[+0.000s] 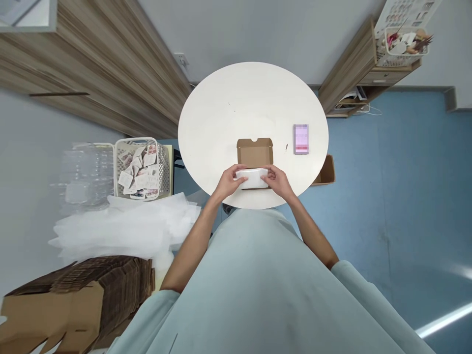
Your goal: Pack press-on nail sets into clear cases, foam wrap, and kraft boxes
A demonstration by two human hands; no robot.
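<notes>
Between my two hands is a white wrapped bundle (252,178), its contents hidden by the wrapping. My left hand (230,182) grips its left end, thumb in front and fingers behind. On the opposite end, my right hand (277,181) pinches it the same way. Just behind and partly under the bundle lies a small brown cardboard box (255,152) with its lid raised toward the far side. The bundle covers most of the box's near part, so I cannot tell whether it sits inside or just above.
A round white table (221,108) carries a phone (301,139) at the right. To the left stand a white basket of printed packets (137,169), white foam sheets (129,223) and flattened cardboard boxes (73,305). An open carton (325,171) is below the table's right edge.
</notes>
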